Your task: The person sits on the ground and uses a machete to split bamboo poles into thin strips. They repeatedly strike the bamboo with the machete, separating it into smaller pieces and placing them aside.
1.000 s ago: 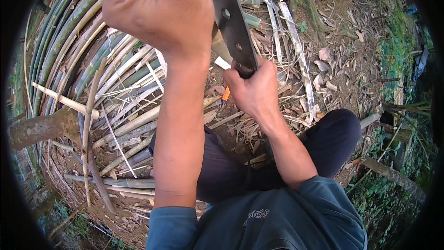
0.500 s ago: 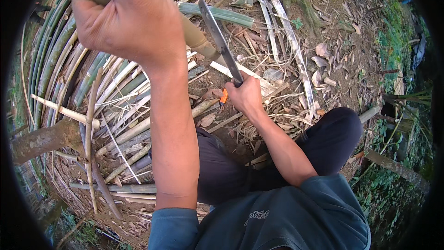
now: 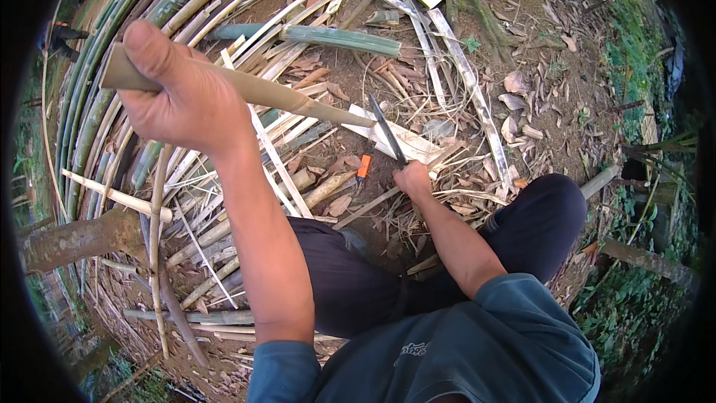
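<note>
My left hand [image 3: 183,97] is closed around the upper end of a long split bamboo piece [image 3: 280,95], thumb raised along it. The piece slants down to the right, its far end over a flat pale slab [image 3: 410,143] on the ground. My right hand [image 3: 413,178] grips a machete [image 3: 385,128] by its handle, which the fingers mostly hide. The dark, narrow blade points away from me, beside the bamboo's lower end; whether they touch I cannot tell. A small orange-and-black object [image 3: 364,167] lies to the left of my right hand.
Long green bamboo poles [image 3: 82,116] curve along the left. A thick green bamboo length [image 3: 343,39] and split strips [image 3: 471,78] lie ahead. A trunk [image 3: 74,239] stands at left, tree roots [image 3: 477,4] at the top. Dry leaves [image 3: 514,93] cover the soil on the right.
The machete has come down and to the right, its blade now low by the slab. My left hand has moved slightly left and down with the bamboo piece, still held.
</note>
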{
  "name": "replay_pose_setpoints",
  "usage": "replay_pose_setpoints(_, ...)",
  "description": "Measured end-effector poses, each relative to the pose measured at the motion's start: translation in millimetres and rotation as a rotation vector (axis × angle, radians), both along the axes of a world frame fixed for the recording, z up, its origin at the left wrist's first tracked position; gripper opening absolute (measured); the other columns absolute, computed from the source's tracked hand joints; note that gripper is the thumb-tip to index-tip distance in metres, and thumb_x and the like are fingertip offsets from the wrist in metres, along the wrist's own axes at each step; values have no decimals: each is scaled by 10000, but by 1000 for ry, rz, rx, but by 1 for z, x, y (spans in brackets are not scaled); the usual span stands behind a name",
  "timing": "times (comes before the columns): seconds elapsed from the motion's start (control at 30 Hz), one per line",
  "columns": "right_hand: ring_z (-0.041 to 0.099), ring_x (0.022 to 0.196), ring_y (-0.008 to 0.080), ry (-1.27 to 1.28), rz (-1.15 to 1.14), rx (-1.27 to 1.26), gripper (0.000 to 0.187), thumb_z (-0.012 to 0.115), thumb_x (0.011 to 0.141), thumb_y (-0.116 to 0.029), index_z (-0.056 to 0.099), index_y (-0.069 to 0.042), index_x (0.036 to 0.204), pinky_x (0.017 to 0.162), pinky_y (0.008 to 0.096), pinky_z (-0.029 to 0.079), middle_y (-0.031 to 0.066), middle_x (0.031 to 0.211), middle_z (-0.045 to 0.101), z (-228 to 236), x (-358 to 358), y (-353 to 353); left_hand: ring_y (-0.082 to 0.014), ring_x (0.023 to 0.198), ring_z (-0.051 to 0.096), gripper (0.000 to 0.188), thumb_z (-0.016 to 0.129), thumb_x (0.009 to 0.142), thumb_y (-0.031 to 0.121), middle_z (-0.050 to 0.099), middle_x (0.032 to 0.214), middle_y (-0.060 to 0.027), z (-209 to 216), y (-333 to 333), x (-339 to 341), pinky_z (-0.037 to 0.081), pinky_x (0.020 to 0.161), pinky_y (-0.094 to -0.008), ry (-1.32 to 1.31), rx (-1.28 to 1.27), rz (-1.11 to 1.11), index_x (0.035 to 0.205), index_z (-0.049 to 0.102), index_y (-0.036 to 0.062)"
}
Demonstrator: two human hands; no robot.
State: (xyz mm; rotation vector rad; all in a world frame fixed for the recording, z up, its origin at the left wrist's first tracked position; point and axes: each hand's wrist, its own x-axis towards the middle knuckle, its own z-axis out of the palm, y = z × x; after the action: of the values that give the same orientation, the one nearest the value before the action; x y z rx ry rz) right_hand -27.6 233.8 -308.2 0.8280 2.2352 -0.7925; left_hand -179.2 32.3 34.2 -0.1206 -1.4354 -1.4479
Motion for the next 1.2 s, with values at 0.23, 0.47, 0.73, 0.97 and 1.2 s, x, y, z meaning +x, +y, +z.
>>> replay_pose_setpoints(0.23, 682, 1019, 405, 179, 97, -25, 397, 681, 808, -285, 701, 29, 1051, 883, 463, 554, 269, 1089, 689, 47, 4, -23, -95, 472, 398, 528, 655, 932, 512, 389, 545, 6, 1, -11, 12, 302, 435, -233, -22, -63, 25, 677, 406, 122)
replay_pose_setpoints(0.47, 693, 1025, 368, -76, 33, 92, 399, 673, 805, -272, 711, 20, 1074, 902, 434, 550, 219, 1072, 714, 10, 13, -1, -110, 507, 467, 447, 697, 940, 377, 465, 587, -17, 16, 4, 22, 381, 474, -247, -8, 11, 59, 705, 467, 75)
replay_pose_setpoints(0.73, 703, 973, 376, -25, 24, -138, 521, 730, 739, -365, 702, 67, 1029, 850, 426, 559, 275, 1019, 704, -57, 20, 29, -102, 538, 502, 272, 573, 1009, 298, 565, 724, -54, 5, -13, 19, 409, 489, -213, -140, 238, -299, 873, 522, 67)
replay_pose_setpoints(0.97, 695, 991, 369, 23, 64, -23, 535, 725, 790, -409, 682, 33, 1088, 878, 443, 550, 237, 1048, 707, -41, 29, 18, -82, 484, 318, 370, 442, 1022, 398, 361, 596, 3, 47, -30, 52, 257, 443, -232, -142, 255, -466, 773, 445, 125)
replay_pose_setpoints(1.2, 634, 1119, 370, 268, 311, 275, 676, 703, 819, -433, 547, 113, 1186, 917, 484, 514, 289, 1174, 636, 65, 11, -21, -103, 459, 298, 450, 381, 1015, 462, 325, 556, -1, 68, -16, 94, 249, 455, -237, 55, 175, -445, 689, 410, 152)
